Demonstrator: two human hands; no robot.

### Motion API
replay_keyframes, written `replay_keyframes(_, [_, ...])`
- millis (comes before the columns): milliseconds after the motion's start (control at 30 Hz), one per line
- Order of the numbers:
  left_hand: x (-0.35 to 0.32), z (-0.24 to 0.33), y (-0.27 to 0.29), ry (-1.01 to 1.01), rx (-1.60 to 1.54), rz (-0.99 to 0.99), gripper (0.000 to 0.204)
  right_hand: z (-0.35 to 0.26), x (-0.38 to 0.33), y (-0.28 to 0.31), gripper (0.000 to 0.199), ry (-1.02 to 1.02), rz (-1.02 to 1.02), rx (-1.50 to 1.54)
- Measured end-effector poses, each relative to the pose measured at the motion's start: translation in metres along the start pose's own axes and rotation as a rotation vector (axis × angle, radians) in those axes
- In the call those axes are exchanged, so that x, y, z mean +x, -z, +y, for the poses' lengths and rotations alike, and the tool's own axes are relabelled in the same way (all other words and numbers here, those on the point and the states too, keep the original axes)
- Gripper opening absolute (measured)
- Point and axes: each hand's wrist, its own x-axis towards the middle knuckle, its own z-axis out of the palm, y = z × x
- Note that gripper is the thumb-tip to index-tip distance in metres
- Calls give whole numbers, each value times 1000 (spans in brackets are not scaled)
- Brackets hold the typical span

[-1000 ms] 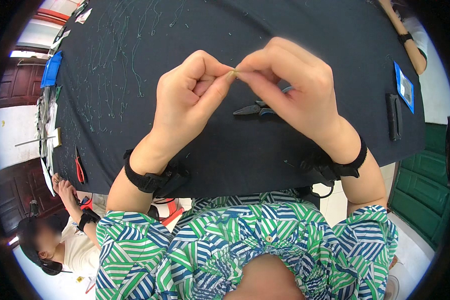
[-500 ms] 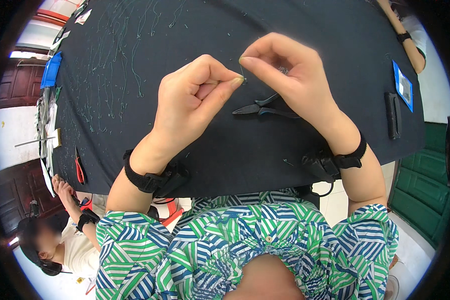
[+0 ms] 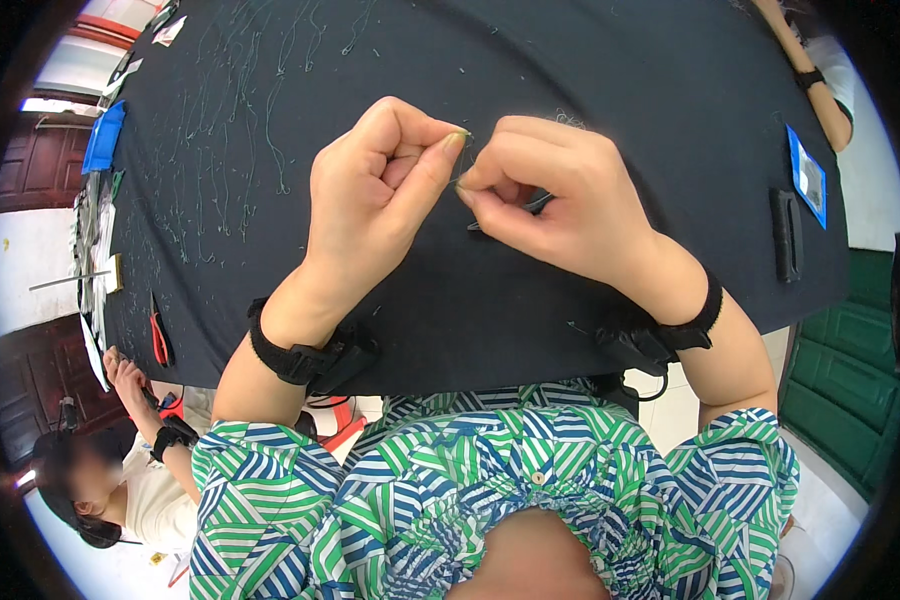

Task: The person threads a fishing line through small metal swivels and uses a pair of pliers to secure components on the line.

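left hand (image 3: 375,190) and right hand (image 3: 550,200) meet fingertip to fingertip, each pinched tight on a fine green wire (image 3: 460,180) between them. just under the right hand lie pliers (image 3: 535,205). a loosened pinch could drop the wire among the strands (image 3: 230,150) on the black cloth (image 3: 620,80).

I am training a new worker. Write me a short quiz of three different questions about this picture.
1. True or false: the left hand and right hand pinch a thin green wire between their fingertips.
2. What covers the table? A white paper; B black cloth; C bare wood.
3. Fill in: the black pliers lie under the ____ hand.

Key: 1 true; 2 B; 3 right.
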Motion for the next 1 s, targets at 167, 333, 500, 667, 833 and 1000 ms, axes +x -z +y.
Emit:
replay_keyframes(167, [2, 4, 2, -69, 149, -86, 6, -1, 5, 11, 9, 271, 155, -231])
replay_keyframes(333, [2, 6, 0, -143, 199, -122, 8, 9, 6, 13, 9, 177, 208, -152])
replay_keyframes(500, [3, 9, 0, -216, 260, -119, 10, 22, 2, 7, 9, -75, 175, 188])
replay_keyframes(667, [0, 7, 1, -136, 190, -57, 8, 23, -1, 2, 13, -240, 43, 281])
replay_keyframes(833, [-1, 2, 3, -88, 127, -28, 6, 18, -2, -2, 9, -148, -2, 192])
replay_keyframes(1000, [0, 3, 1, -68, 78, -7, 5, 9, 1, 4, 8, 0, -35, -3])
